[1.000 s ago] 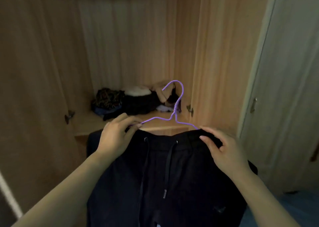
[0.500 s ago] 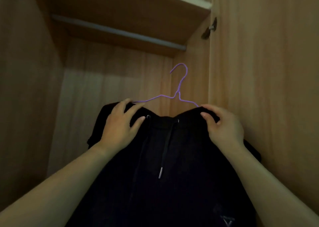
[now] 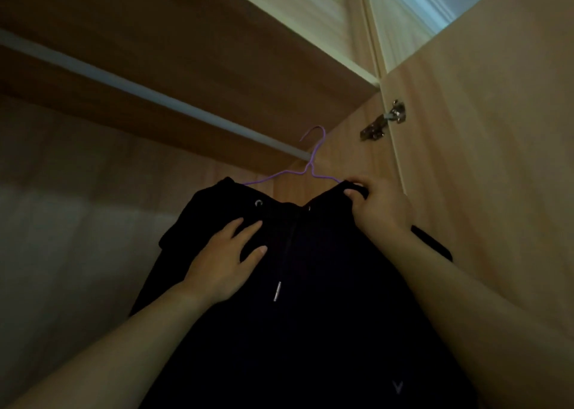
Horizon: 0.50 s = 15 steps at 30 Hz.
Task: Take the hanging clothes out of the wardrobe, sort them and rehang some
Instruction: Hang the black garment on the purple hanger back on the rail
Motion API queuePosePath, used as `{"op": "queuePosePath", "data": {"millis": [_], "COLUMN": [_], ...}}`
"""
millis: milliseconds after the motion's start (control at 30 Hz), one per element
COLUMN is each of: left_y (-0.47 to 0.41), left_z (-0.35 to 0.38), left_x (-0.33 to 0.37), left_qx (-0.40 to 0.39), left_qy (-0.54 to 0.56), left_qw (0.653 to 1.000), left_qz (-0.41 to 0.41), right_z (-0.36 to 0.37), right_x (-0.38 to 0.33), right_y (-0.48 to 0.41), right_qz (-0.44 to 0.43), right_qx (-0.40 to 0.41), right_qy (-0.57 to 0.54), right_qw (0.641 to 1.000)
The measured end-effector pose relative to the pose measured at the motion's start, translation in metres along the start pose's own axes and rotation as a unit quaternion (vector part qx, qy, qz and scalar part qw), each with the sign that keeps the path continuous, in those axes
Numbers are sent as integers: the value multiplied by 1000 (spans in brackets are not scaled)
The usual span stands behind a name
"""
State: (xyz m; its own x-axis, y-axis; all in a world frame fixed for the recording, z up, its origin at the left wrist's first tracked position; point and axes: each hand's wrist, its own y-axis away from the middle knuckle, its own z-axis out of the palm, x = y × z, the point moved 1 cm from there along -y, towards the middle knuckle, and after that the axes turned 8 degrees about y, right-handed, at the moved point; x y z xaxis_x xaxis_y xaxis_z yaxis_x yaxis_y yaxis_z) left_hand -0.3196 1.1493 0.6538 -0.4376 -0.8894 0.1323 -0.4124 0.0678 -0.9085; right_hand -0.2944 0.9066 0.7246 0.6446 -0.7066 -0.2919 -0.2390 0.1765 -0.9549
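A: So where is the hook of the hanger (image 3: pixel 309 170)?
B: Up and a bit left of the right hand (image 3: pixel 380 209), close by the right end of the rail (image 3: pixel 149 94), which runs left to right. It looks not yet on.
A: Which hand is nearer?
B: The right. Its fingers curl round the top of the black trousers (image 3: pixel 310 331). The left hand (image 3: pixel 223 256) lies flat on the cloth, fingers straight.
A: And the trousers?
B: Dark, soft, a string (image 3: pixel 277 290) hanging down.
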Motion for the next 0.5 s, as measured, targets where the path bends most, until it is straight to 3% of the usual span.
{"op": "queuePosePath", "data": {"millis": [300,500], "left_y": [-80,-156], "left_z": [65,92], "left_x": [-49,-72], "left_qx": [-15,0], "left_qy": [-28,-13], "left_qw": [999,999], "left_qz": [29,41], "right_z": [98,154], "right_x": [25,23], "right_y": [-87,-155], "right_qz": [-3,-22], "right_qx": [-18,23], "right_qy": [108,159], "right_qw": [994,987]}}
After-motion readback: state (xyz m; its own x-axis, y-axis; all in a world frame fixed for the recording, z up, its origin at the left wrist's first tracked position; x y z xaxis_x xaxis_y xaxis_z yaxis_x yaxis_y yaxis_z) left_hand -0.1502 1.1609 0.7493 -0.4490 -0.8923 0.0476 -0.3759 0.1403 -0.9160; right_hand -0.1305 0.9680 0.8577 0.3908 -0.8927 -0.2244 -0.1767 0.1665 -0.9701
